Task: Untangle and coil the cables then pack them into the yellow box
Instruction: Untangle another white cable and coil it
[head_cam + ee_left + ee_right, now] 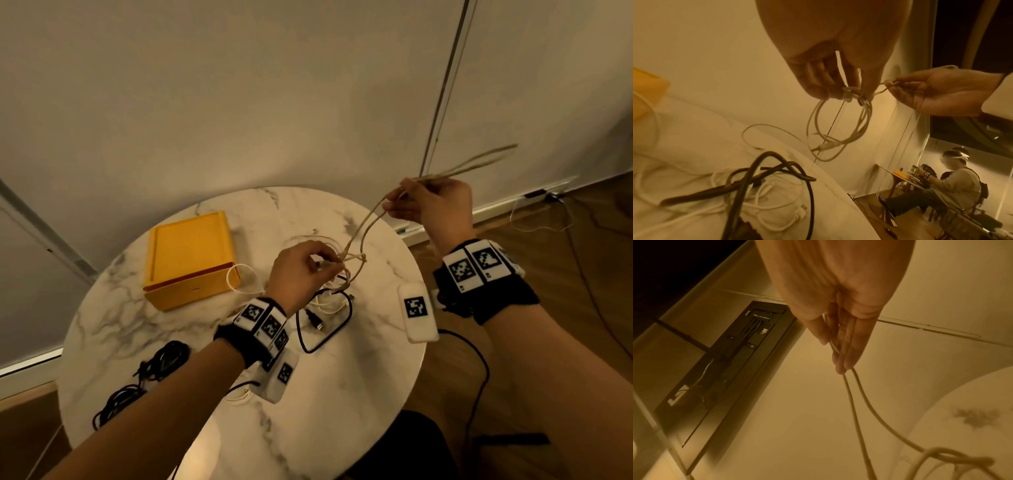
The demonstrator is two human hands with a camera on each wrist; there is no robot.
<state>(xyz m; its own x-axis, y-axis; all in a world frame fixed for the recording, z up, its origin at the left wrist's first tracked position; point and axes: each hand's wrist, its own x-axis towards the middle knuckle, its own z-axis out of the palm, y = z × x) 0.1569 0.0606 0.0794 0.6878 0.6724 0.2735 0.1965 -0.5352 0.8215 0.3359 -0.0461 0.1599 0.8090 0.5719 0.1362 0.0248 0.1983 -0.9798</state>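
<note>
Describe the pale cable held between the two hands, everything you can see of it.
The pale cable is thin, cream-coloured and looks rubbery. The left hand pinches a bunch of its loops above the table, with a knot beside the fingers and more loops hanging below. Two strands rise taut to the right hand, which pinches them, and a narrow loop sticks out beyond it. A connector dangles among the hanging loops. It is still tangled.

Beige cable (356,236) knotted, held aloft; yellow box (190,258) closed
</note>
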